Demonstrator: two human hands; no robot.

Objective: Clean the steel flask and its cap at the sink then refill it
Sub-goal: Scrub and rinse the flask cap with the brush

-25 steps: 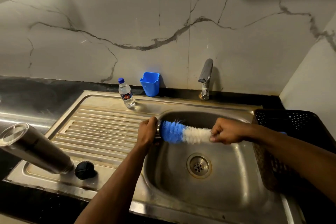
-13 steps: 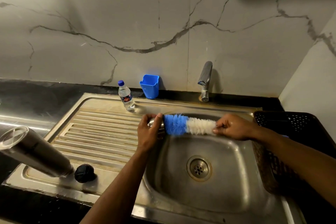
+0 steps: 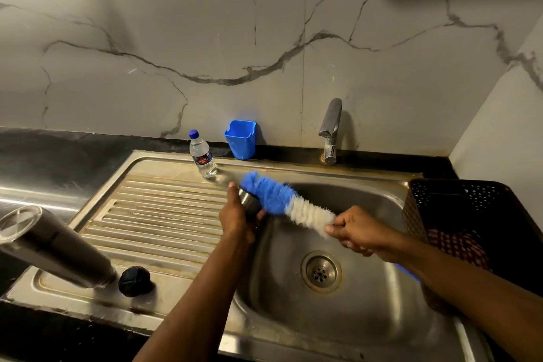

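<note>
The left hand (image 3: 238,222) is closed around a small steel cap (image 3: 249,203), holding it over the left rim of the sink (image 3: 367,311) basin, with only part of the cap's metal side showing between fingers and thumb. The right hand (image 3: 357,232) is clenched around the handle end of a bottle brush (image 3: 286,202), whose white bristles start just beside its knuckles and whose blue bristle end slants up and away to the left, lying across the top of the cap and past the left hand's fingertips. Whether the bristles reach inside the cap cannot be told. Well to the left of the left hand, the steel flask (image 3: 50,247) stands on the ribbed draining board, its open mouth near the camera, and a black round stopper (image 3: 134,281) sits touching or just beside its base. Beyond the left hand stand a small water bottle (image 3: 202,156) with a blue top and a blue plastic cup (image 3: 241,139). Beyond the right hand the tap (image 3: 331,129) rises at the wall, and to that hand's right sits a dark perforated basket (image 3: 458,209).
</note>
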